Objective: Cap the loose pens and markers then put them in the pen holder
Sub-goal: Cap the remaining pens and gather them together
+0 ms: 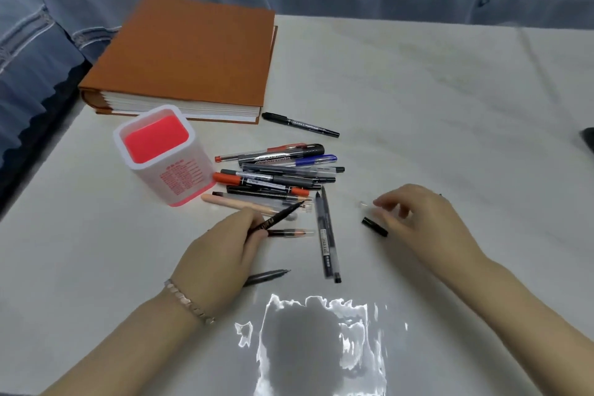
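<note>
My left hand (221,254) grips a thin black uncapped pen (279,217), its tip pointing up and to the right over the pile. My right hand (424,222) hovers with loosely curled fingers and holds nothing. A black cap (374,227) lies just under its fingers, and a small clear cap (363,204) lies at the fingertips. The white pen holder (186,180) with a red inside stands upright to the left. A pile of several pens and markers (279,173) lies beside it. Two dark pens (326,235) lie lengthwise between my hands, and another pen (266,276) sticks out from under my left hand.
A thick orange book (189,55) lies at the back left, with a black marker (300,125) just to its right. Blue bedding (29,74) borders the pale table (450,106) on the left and behind. A bright glare patch (321,347) sits near the front edge.
</note>
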Action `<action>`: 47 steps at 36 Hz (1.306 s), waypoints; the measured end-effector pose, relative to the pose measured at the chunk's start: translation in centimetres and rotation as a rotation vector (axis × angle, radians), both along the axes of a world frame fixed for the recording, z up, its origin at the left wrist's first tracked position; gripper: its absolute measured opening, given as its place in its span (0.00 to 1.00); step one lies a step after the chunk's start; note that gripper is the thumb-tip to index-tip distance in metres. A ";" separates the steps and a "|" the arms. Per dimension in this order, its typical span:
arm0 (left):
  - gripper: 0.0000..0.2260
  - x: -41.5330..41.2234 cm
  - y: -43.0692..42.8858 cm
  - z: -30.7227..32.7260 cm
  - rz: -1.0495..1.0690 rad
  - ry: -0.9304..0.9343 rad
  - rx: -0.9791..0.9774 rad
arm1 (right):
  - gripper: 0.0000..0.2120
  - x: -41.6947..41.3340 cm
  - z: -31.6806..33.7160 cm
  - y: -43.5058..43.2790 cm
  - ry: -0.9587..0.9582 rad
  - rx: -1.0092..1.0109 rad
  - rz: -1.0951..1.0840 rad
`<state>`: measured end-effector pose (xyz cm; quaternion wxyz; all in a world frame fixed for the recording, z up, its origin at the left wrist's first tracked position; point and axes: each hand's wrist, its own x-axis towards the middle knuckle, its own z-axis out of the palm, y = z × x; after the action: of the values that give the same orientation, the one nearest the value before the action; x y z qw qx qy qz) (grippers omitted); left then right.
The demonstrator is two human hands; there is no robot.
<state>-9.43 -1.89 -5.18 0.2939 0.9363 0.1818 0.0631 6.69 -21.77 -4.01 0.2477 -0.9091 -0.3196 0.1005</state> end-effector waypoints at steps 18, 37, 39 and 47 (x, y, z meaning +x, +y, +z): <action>0.03 -0.1 -2.7 -0.6 0.035 0.089 -0.089 | 0.08 -1.6 -3.0 -0.2 -0.021 -0.062 -0.028; 0.16 0.5 -1.9 -1.4 0.079 -0.108 0.048 | 0.11 -3.4 0.2 1.4 0.258 0.424 -0.039; 0.14 0.0 -2.3 -1.2 0.109 -0.116 0.050 | 0.11 -3.6 0.4 1.4 0.258 0.442 -0.027; 0.12 -0.7 -2.1 -1.7 0.122 -0.098 -0.021 | 0.11 -3.2 0.0 1.5 0.398 0.512 -0.049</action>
<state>-10.08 -4.03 -6.83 0.3080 0.9161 0.2245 0.1247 3.49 -20.24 -3.99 0.5282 -0.7871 -0.2580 0.1867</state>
